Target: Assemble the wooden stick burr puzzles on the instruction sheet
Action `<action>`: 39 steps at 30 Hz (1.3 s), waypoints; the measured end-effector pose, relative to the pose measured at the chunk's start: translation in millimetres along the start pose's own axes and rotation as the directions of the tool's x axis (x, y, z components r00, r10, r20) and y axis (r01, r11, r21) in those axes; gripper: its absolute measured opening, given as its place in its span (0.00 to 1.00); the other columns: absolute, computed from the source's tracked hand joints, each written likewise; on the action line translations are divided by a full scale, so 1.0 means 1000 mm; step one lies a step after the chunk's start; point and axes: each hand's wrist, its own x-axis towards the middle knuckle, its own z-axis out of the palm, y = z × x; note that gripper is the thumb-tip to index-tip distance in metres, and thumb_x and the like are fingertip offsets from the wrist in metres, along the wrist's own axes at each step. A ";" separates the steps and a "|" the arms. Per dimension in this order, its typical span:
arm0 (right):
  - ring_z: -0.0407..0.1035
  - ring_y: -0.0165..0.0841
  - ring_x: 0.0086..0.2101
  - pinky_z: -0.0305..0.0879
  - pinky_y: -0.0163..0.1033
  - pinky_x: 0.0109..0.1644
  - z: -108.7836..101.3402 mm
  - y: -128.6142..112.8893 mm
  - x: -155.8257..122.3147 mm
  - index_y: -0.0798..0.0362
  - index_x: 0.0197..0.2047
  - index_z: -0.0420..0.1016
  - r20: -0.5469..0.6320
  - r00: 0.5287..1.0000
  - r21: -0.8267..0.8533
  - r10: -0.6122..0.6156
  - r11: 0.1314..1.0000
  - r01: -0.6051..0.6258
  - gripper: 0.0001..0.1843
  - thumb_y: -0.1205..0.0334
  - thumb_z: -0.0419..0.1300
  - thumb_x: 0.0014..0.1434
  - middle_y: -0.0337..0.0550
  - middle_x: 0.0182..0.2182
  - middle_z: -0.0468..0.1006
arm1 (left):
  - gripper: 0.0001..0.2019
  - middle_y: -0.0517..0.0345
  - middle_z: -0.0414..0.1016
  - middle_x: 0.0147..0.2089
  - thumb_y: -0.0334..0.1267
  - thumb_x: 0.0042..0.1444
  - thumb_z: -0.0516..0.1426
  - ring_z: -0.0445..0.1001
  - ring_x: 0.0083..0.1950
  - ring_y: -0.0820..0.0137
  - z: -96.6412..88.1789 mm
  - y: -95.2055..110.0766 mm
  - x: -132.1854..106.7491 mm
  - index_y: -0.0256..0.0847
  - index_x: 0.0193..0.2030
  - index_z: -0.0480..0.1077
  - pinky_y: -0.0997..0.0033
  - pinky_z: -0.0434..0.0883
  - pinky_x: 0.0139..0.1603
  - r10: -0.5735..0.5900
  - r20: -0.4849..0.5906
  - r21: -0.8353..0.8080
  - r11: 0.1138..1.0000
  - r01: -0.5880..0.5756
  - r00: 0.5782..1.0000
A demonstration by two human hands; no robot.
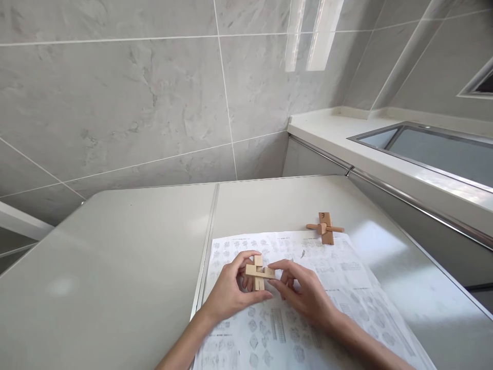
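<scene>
Between my two hands is a light wooden interlocking puzzle, its blocks crossing each other, held above a printed sheet. My left hand grips it from the left, fingers at the top and behind, thumb along the bottom. With thumb and fingertips, my right hand pinches the end of the block that sticks out to the right. A small notch shows near the middle of the puzzle. My left fingers behind the blocks are partly hidden.
Beneath my hands lies the large printed instruction sheet on a pale table. A darker wooden puzzle with a crossing rod rests at the sheet's far edge. A white counter with a sink stands to the right; a tiled wall is behind.
</scene>
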 end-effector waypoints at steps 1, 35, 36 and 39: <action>0.66 0.30 0.23 0.62 0.35 0.27 0.000 0.000 0.000 0.47 0.54 0.75 -0.002 1.000 -0.001 -0.007 1.000 0.007 0.11 0.56 0.59 0.70 0.33 0.23 0.71 | 0.36 0.65 0.64 0.35 0.47 0.48 0.74 0.62 0.32 0.74 0.000 0.000 0.000 0.48 0.63 0.66 0.73 0.65 0.33 0.002 0.009 -0.007 1.000 -0.002 1.000; 0.64 0.30 0.22 0.61 0.35 0.27 0.001 -0.005 0.000 0.49 0.53 0.75 -0.038 0.999 -0.009 0.011 1.000 -0.011 0.13 0.53 0.58 0.71 0.32 0.21 0.68 | 0.35 0.61 0.67 0.39 0.49 0.46 0.75 0.64 0.34 0.73 0.002 0.000 -0.002 0.45 0.58 0.67 0.72 0.68 0.35 0.067 0.065 -0.055 0.996 -0.063 0.996; 0.64 0.31 0.22 0.62 0.35 0.27 0.001 -0.004 0.000 0.49 0.53 0.75 -0.033 0.999 -0.003 0.020 1.000 -0.020 0.14 0.53 0.57 0.71 0.32 0.21 0.68 | 0.35 0.62 0.67 0.38 0.49 0.46 0.75 0.65 0.34 0.72 0.002 0.000 -0.002 0.45 0.58 0.68 0.71 0.68 0.36 0.060 0.062 -0.063 0.996 -0.056 0.996; 0.67 0.30 0.22 0.65 0.36 0.26 0.001 -0.004 0.001 0.48 0.61 0.70 0.005 0.998 0.061 0.063 0.996 -0.063 0.19 0.51 0.56 0.72 0.38 0.30 0.78 | 0.36 0.59 0.70 0.40 0.49 0.46 0.75 0.69 0.37 0.70 0.001 0.001 -0.002 0.45 0.59 0.68 0.69 0.70 0.39 0.026 0.021 -0.082 0.996 -0.024 0.999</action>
